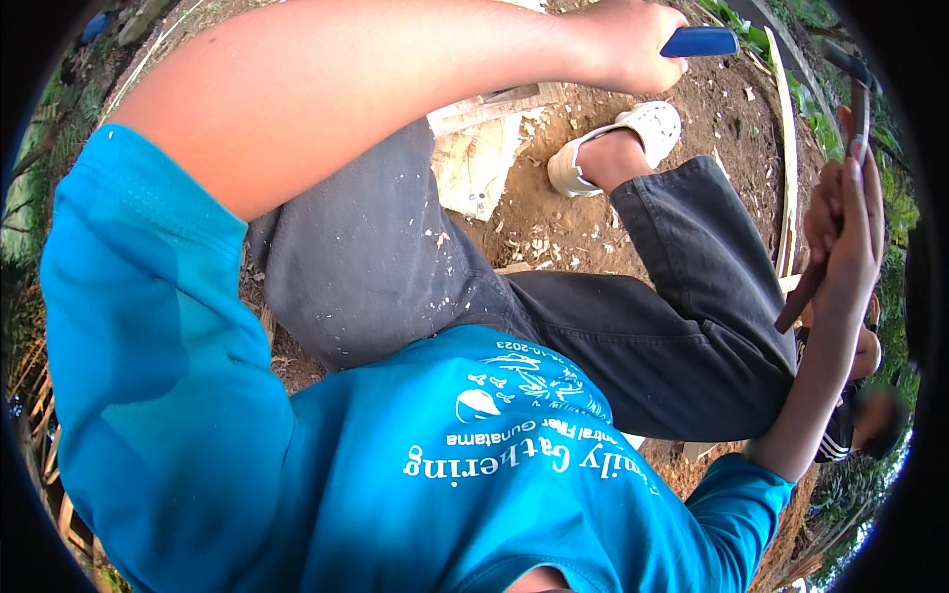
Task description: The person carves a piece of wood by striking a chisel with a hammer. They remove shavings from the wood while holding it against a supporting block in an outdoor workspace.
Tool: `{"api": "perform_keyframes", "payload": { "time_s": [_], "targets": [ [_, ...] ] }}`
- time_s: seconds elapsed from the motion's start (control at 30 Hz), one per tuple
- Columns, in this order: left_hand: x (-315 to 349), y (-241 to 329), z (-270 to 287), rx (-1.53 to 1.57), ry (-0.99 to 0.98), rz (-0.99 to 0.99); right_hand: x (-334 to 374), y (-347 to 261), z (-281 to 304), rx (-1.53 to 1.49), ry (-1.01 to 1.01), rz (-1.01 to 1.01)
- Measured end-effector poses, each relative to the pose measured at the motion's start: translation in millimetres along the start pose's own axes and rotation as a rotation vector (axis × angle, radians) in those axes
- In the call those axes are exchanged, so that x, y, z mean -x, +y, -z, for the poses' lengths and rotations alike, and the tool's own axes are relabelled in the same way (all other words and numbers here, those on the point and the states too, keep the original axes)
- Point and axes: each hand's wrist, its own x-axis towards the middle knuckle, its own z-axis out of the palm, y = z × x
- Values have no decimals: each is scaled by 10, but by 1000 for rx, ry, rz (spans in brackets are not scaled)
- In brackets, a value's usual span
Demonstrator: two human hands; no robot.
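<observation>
My left arm stretches across the top of the view, and my left hand (633, 47) is closed in a fist. A flat-ended blue handle (700, 42) sticks out of that fist; whatever it belongs to is hidden. On the far right, raised, my right hand (848, 222) is wrapped round a hammer (806, 296). The hammer's dark metal head points up and away, and the brown end of its handle comes out below the palm. The two hands are apart.
My legs in dark trousers (366, 257) are bent over brown soil strewn with wood shavings. A pale sack-like sheet (479, 168) lies between them, near my white shoe (652, 128). A long wooden strip (788, 158) stands at right. Another person (860, 366) is partly visible behind my right arm.
</observation>
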Motion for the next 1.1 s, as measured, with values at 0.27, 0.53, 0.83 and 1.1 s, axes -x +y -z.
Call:
{"api": "perform_keyframes", "payload": {
  "time_s": [0.27, 0.53, 0.83, 1.1],
  "targets": [
    [44, -232, -16, -224, -164, -38, 52, 57, -258, 69, -72, -44],
    [-27, 320, 419, 190, 143, -207, 64, -98, -92, 115, 6, 96],
    [-5, 248, 381, 271, 184, -198, 114, -249, -79, 109, -50, 139],
    [206, 401, 423, 252, 259, -230, 185, -357, -210, 73, 73, 213]
  ]
}}
